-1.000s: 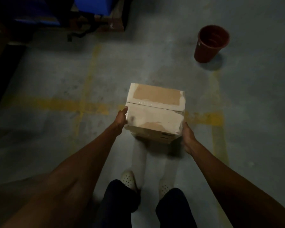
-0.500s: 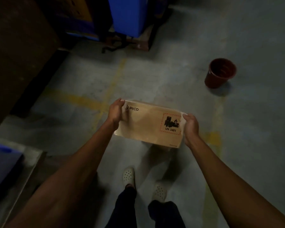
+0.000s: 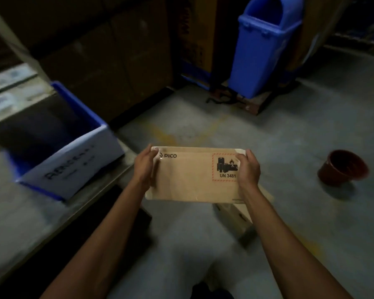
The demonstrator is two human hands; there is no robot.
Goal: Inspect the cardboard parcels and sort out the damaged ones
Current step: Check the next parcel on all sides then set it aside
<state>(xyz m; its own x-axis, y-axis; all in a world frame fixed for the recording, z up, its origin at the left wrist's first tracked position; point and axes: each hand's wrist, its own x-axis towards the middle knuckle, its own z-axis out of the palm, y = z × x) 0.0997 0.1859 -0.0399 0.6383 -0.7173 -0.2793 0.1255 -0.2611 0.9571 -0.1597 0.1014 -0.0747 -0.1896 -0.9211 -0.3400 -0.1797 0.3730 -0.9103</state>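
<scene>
Parcel (image 3: 188, 184) label (image 3: 224, 169) partly behind right hand (image 3: 248, 169)

One head-worn view, facing forward-down, near parcel (image 3: 192, 180), floor (image 3: 289, 130) beyond.

Floor (image 3: 289, 137): grey concrete with faded yellow lines.
Right: red-brown pot (image 3: 341, 169), standing upright.
Back: wooden pallet (image 3: 253, 106) carrying a tall blue bin (image 3: 261, 50).
Left bench (image 3: 30, 212): blue crate (image 3: 78, 102) fronted by a white paper sheet (image 3: 73, 165).
</scene>
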